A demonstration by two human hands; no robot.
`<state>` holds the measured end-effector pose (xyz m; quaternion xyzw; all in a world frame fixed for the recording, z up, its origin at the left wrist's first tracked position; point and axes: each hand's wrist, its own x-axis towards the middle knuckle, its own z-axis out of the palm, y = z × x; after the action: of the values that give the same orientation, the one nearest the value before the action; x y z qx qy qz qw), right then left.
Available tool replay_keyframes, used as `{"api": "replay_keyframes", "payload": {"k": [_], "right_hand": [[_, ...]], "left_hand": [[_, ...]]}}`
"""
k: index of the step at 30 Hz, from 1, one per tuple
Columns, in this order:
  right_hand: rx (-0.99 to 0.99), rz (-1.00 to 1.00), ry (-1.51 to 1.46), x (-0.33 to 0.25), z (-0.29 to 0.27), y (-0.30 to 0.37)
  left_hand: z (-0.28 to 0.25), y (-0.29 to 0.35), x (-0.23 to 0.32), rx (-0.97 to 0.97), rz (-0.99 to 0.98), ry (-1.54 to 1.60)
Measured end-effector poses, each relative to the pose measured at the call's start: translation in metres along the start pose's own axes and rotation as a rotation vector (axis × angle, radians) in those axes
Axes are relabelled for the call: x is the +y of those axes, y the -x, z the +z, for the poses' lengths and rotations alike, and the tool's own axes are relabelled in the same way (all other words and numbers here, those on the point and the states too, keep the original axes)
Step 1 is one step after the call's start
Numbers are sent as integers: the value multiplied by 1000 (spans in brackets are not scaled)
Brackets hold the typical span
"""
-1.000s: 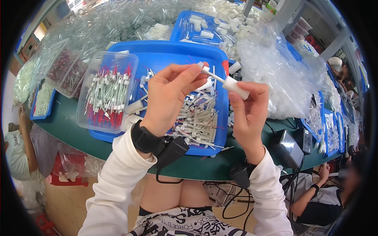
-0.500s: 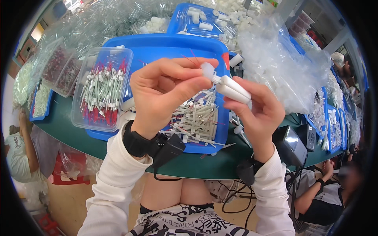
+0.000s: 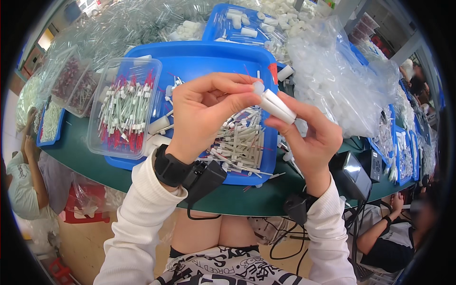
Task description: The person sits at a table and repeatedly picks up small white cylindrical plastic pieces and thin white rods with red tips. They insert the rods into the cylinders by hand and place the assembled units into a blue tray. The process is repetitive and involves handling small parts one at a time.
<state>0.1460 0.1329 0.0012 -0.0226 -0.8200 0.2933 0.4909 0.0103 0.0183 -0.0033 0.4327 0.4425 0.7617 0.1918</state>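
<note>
Above the blue tray (image 3: 185,50), my left hand (image 3: 202,111) pinches a small translucent white cap (image 3: 258,88) between thumb and fingertips. Thin red strands stick up beside the cap. My right hand (image 3: 313,130) grips a smooth white plastic piece (image 3: 278,107) with lengthwise grooves, tilted with its upper end against the cap. Cap and grooved piece meet; the joint between them is partly hidden by my left fingertips. Under my hands, a pile of thin off-white tubes (image 3: 242,142) with some red wires lies in the tray.
A clear plastic box (image 3: 92,137) of white-and-red wired parts overlaps the tray's left side. Clear bags (image 3: 332,80) of white pieces lie at the right, near a black device (image 3: 351,173). Another blue tray (image 3: 213,28) stands behind. Other people sit at both sides.
My left hand has moved slightly right and down, bringing the cap up against the grooved piece. The narrow ribbed neck seen between them earlier no longer shows.
</note>
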Motion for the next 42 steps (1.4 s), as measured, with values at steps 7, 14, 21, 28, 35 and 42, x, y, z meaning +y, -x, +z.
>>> {"api": "replay_keyframes", "payload": {"k": [7, 14, 21, 28, 35, 42], "right_hand": [[-39, 52, -2, -4, -3, 0], [14, 22, 16, 3, 1, 0], [16, 80, 7, 5, 7, 6], [-106, 297, -102, 19, 16, -12], [-433, 4, 309, 29, 32, -14], [-452, -109, 334, 24, 18, -3]], "left_hand": [[-2, 2, -1, -56, -63, 31], [1, 2, 4, -59, 54, -66], [4, 3, -3, -83, 80, 4], [-10, -8, 2, 257, -103, 212], [-20, -11, -5, 218, -321, 439], [-17, -8, 0, 164, -321, 325]]}}
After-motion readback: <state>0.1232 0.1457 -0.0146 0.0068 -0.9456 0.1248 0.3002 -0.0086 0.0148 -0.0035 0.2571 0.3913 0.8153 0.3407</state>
